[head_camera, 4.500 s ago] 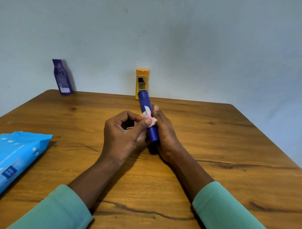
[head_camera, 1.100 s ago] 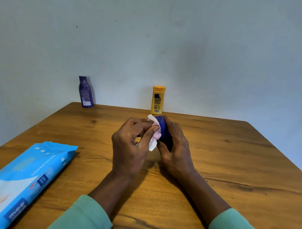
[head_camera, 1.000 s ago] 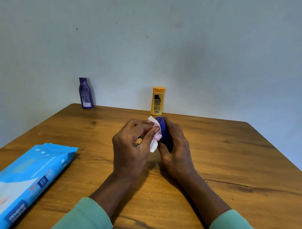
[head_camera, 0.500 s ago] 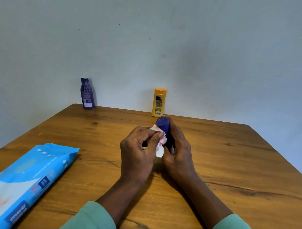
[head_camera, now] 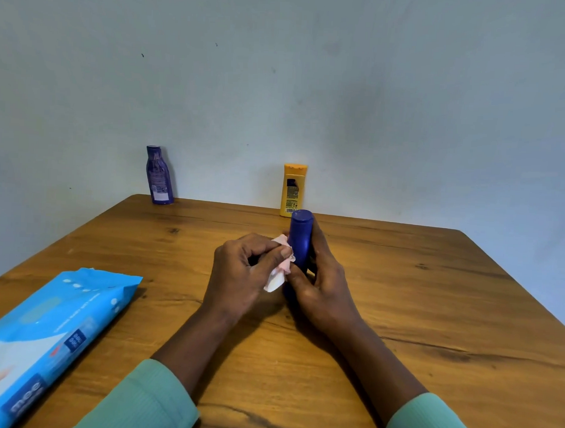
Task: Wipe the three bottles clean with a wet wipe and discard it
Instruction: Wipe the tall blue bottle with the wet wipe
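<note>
The right hand (head_camera: 320, 288) is gripping the blue bottle (head_camera: 300, 240) while the left hand (head_camera: 240, 276) is pinching the wet wipe (head_camera: 279, 271) against it; turning the bottle should help.

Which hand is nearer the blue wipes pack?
Left. The left hand, pinching the wipe, is right of the wipes pack; the right hand sits farther right, gripping the blue bottle.

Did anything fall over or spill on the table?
Nothing stands out. The purple bottle and yellow bottle stand upright by the wall. The right hand holds the blue bottle, and the left hand pinches the wipe against it. No spill shows on the table.
</note>
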`<action>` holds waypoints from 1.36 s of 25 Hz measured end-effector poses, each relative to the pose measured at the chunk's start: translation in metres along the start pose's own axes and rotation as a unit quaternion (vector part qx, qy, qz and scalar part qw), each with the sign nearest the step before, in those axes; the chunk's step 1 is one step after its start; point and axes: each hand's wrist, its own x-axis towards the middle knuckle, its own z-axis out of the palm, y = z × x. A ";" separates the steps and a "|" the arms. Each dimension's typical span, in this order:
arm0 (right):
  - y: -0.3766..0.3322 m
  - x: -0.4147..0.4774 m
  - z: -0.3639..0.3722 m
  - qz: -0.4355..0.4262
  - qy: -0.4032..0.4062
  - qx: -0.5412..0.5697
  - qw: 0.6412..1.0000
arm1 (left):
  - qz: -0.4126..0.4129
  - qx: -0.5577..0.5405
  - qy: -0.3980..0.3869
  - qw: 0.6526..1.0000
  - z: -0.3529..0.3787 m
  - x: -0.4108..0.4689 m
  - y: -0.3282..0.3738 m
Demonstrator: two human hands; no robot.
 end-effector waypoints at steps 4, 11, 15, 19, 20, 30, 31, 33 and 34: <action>-0.003 0.001 0.002 0.008 -0.030 0.016 0.999 | 0.065 -0.032 0.049 0.996 0.001 0.010 0.014; -0.003 0.005 -0.001 0.057 -0.056 0.039 0.996 | -0.023 -0.079 -0.049 0.995 -0.012 0.016 0.002; -0.007 0.007 0.005 0.086 -0.088 0.118 0.985 | -0.003 -0.129 0.014 0.992 -0.001 0.025 0.017; -0.013 0.000 0.011 0.164 -0.100 0.296 0.936 | -0.122 -0.214 -0.014 0.969 -0.009 0.022 -0.004; -0.014 -0.002 0.010 0.171 -0.110 0.297 0.933 | -0.148 -0.228 -0.018 0.962 -0.012 0.021 -0.008; -0.014 0.000 0.007 0.258 -0.132 0.279 0.916 | -0.171 -0.308 -0.001 0.936 0.004 0.011 -0.002; -0.013 0.001 0.006 0.260 -0.133 0.279 0.915 | -0.165 -0.300 -0.001 0.940 0.005 0.011 -0.001; -0.015 0.000 0.004 0.268 -0.139 0.257 0.918 | -0.155 -0.301 0.018 0.941 0.005 0.014 -0.001; -0.017 -0.001 0.003 0.272 -0.143 0.249 0.918 | -0.149 -0.307 0.028 0.940 0.004 0.015 -0.002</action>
